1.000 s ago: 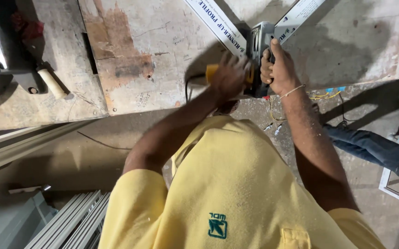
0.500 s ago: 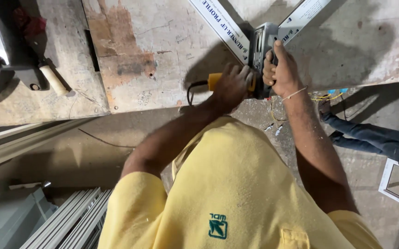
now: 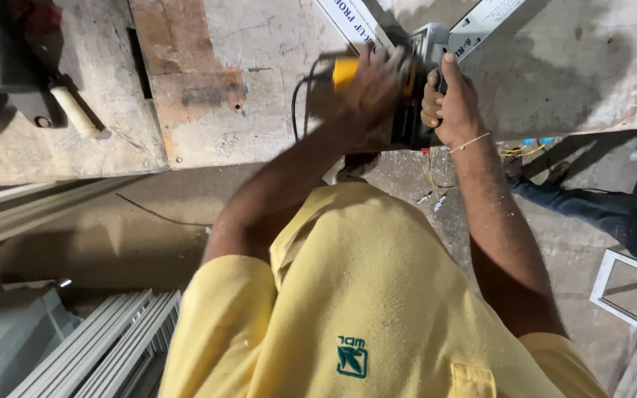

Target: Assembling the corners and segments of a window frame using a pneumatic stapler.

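A grey and black power tool (image 3: 425,51) with a yellow grip (image 3: 344,74) stands on the worn wooden workbench (image 3: 259,103), where two white profile strips (image 3: 351,18) meet at a corner. My left hand (image 3: 377,81), blurred with motion, is closed over the yellow grip. My right hand (image 3: 451,103) is wrapped around the tool's dark body, thumb pointing up. A black cable (image 3: 300,96) leaves the yellow grip. My yellow shirt fills the lower half of the view.
A machine with a pale wooden handle (image 3: 75,110) sits on the bench at far left. Bundled white profiles (image 3: 112,346) lie on the floor at lower left. Another person's jeans-clad legs (image 3: 606,214) and a white frame (image 3: 628,295) are at right.
My left hand has moved up from the tool's lower side onto the yellow grip. My right hand stays on the tool's body.
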